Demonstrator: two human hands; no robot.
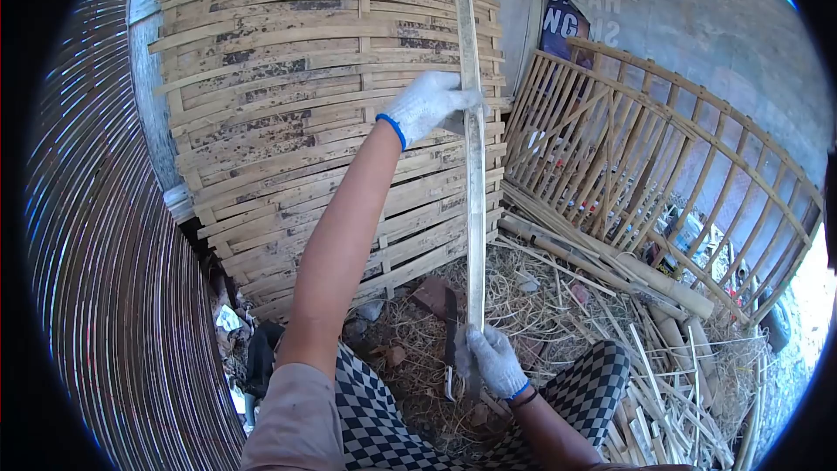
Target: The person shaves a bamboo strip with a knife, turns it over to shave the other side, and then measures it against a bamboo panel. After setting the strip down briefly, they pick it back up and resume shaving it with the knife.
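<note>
I hold a long, thin bamboo strip (pixel 475 209) upright in front of me. My left hand (pixel 427 105), in a white glove with a blue cuff, grips the strip high up, arm stretched out. My right hand (pixel 494 359), gloved the same way, grips the strip's lower end just above my knees. A dark-handled knife (pixel 450 340) hangs beside my right hand; whether that hand also holds it, I cannot tell. My legs wear black-and-white checked cloth (pixel 575 392).
A woven bamboo panel (pixel 296 105) leans against the wall ahead. A curved bamboo lattice frame (pixel 663 166) stands at right. A tightly ribbed round basket wall (pixel 96 279) fills the left. Bamboo poles, splinters and shavings (pixel 663 340) litter the ground.
</note>
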